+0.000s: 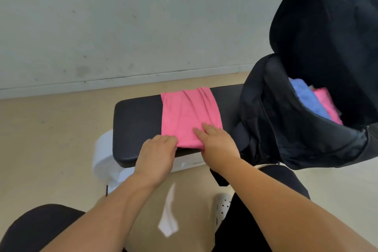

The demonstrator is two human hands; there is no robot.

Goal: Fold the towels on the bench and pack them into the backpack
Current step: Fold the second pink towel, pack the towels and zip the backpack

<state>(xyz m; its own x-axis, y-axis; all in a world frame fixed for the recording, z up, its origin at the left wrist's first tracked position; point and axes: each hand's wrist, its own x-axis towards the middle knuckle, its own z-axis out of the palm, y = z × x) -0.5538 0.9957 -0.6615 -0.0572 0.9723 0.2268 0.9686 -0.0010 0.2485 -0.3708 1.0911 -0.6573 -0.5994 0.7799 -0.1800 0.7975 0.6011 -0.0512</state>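
Observation:
A pink towel (pixel 189 114) lies folded across the black padded bench (pixel 135 125). My left hand (pixel 157 153) grips the towel's near left corner with curled fingers. My right hand (pixel 216 143) rests on the near right part of the towel, fingers straight on top and the thumb tucked under the near edge. The black backpack (pixel 286 125) stands open at the right end of the bench, its flap thrown back. Inside it a blue towel (pixel 306 98) and another pink towel (pixel 327 104) show.
A pale wall rises behind the bench above a beige floor (pixel 51 139). White bench supports (pixel 104 157) show under the near edge. My dark-clad knees and a white perforated shoe (pixel 222 206) are below the bench.

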